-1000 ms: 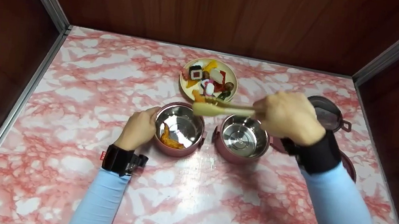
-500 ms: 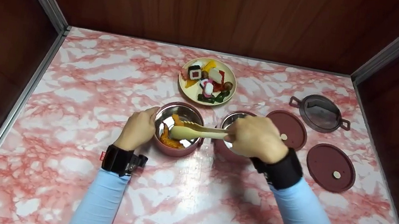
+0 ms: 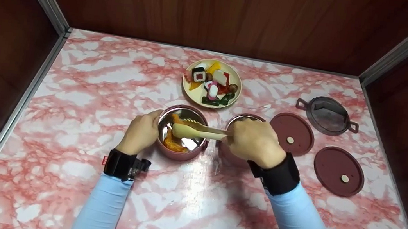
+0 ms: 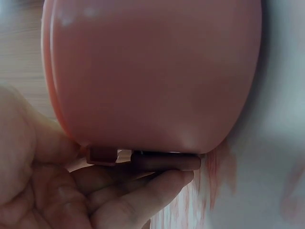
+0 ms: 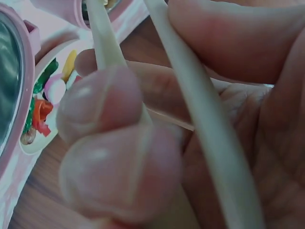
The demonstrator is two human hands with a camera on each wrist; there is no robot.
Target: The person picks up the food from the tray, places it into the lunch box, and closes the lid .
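Note:
In the head view my left hand [image 3: 140, 133] grips the side of the left pink pot [image 3: 175, 155]. The left wrist view shows its fingers around the latch on the pot's wall [image 4: 157, 86], thumb by the rim. My right hand [image 3: 253, 141] holds pale yellow tongs [image 3: 207, 132], fingers curled round both arms [image 5: 209, 124]. The tongs' tips are inside the left pot, at an orange piece of food [image 3: 176, 118]. Another orange-brown piece [image 3: 175, 144] lies lower in that steel-lined pot. Beneath my right hand, a second pink pot [image 3: 241, 117] is mostly covered from view.
Behind the pots stands a cream plate [image 3: 190, 96] with several toy-like food pieces, among them a sushi roll [image 3: 199, 75]. To the right lie two dark red lids [image 3: 291, 128] [image 3: 337, 165] and a grey translucent lid with two handles [image 3: 328, 117]. Wooden walls [image 3: 221, 14] enclose the table.
My right hand has come left and down from beside the plate, carrying an orange piece in the tongs into the left pot. My left hand stays on that pot.

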